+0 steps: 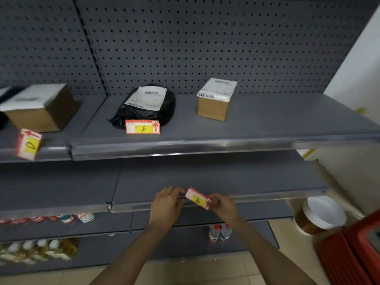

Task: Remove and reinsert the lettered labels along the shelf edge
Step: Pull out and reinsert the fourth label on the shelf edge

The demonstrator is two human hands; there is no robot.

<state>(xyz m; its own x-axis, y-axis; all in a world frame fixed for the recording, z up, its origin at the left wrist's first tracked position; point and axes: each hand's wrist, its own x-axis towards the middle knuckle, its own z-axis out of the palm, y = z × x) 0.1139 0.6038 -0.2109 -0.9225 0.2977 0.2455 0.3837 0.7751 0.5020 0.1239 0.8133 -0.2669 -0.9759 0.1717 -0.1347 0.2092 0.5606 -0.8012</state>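
Two bare arms coming in from 6 o'clock, both hands up at the front edge of the lower shelf (pixel 205 177). Right hand (pixel 223 205) pinching the right end of a red-and-yellow label (pixel 198 199), fingers closed on it. Label tilted, left end higher, lettered in black on the yellow patch but too blurry to read for sure. Sitting right at the clear edge strip (pixel 267 197), low end touching or just above it, can't tell which. Left hand (pixel 167 204) just at 9 o'clock of the label, fingers curled toward its upper left corner; can't tell whether actually gripping it or only touching.

Up at 12 o'clock, the upper shelf (pixel 267 124) with another label marked F (pixel 142 126) standing upright with a red arrow pointing up, touching the front of a black bagged parcel (pixel 148 105). Over at 10 o'clock, a label marked D (pixel 28 144) turned sideways at the shelf edge, near a big cardboard box (pixel 43 108). Small cardboard box (pixel 216 99) at 1 o'clock, well apart from the F one.

Bottles (pixel 220 233) on a shelf below at 5 o'clock, more bottles (pixel 37 249) at 8 o'clock. White-lidded tub (pixel 320 214) off at 3 o'clock beside something red (pixel 349 254).
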